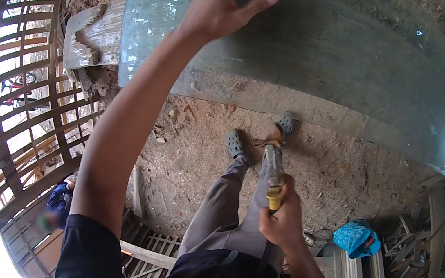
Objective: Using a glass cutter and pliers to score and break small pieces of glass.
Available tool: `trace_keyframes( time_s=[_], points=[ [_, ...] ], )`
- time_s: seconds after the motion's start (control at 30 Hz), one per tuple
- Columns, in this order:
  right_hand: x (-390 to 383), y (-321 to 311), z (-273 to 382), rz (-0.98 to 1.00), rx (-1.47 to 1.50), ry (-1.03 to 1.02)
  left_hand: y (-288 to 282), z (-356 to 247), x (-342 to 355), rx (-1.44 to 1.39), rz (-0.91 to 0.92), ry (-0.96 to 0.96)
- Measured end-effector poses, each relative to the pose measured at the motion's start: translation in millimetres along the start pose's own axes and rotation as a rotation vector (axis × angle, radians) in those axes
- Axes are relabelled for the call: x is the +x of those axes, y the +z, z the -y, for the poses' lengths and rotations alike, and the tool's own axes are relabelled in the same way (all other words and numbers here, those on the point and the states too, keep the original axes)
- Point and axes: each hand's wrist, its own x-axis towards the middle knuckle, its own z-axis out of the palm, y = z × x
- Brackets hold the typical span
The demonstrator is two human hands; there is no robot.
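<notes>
A large, clear greenish glass sheet spans the upper part of the view. Over its left end my left hand is stretched out with fingers apart and thumb spread, holding nothing. Whether the palm touches the glass I cannot tell. My right hand is in front of my right leg, wrapped round the yellow and dark handle of a hand tool. The tool's long grey body points away from me toward my feet; its exact kind is unclear.
Sawdust-covered ground surrounds my grey clogs. A worn wooden slab lies left of the glass. Wood scraps and a blue cloth item are at right. Beyond the wooden lattice, another person appears lower left.
</notes>
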Motion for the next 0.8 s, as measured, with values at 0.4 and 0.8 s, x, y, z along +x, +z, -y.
trace_keyframes(
  time_s=[0.4,0.8],
  points=[
    [60.9,-92.6,29.9,-0.181,-0.193,0.159,-6.8,-94.6,-83.3,-0.288,0.117,-0.017],
    [60.5,-105.1,28.1,-0.043,0.112,0.281,13.1,-123.3,-56.4,-0.339,0.231,-0.090]
  ],
)
